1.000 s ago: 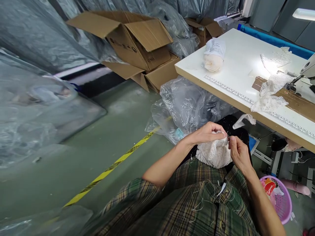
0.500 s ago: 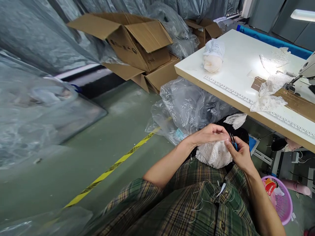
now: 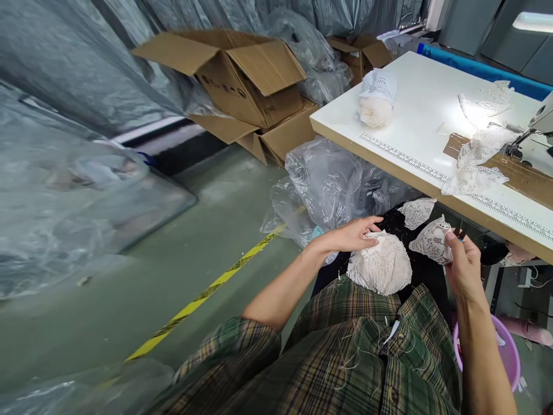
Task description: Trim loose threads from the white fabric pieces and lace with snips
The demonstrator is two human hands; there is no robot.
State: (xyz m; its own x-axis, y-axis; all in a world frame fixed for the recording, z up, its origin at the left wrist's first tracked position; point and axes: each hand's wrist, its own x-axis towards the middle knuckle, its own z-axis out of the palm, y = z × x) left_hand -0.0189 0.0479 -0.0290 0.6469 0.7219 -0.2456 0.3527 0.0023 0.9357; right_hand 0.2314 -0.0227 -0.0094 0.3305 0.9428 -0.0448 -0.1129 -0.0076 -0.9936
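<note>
On my lap lies a rounded cream lace cup [image 3: 382,266], with what look like more layers beneath it. My left hand [image 3: 356,235] is at its upper left edge, fingers stretched and apart, the thumb touching the lace. To the right, my right hand [image 3: 464,256] pinches the edge of a separate white lace cup [image 3: 433,242], held a little apart from the first. Dark thread snips [image 3: 462,235] with some blue show partly in the same hand, mostly hidden by the fingers. Another lace piece [image 3: 417,212] lies just beyond, near the table edge.
A white sewing table [image 3: 415,92] stands at the right, with a sewing machine [image 3: 538,124], lace pieces [image 3: 479,155] and a bundle of cups [image 3: 377,98] on it. Clear plastic bags [image 3: 324,178] and cardboard boxes [image 3: 254,86] are beyond. A pink basket [image 3: 514,357] stands lower right.
My hands have moved apart. The right one has gone right with a lace cup and the snips; the left has shifted slightly left, its fingers opening at the cup on my lap.
</note>
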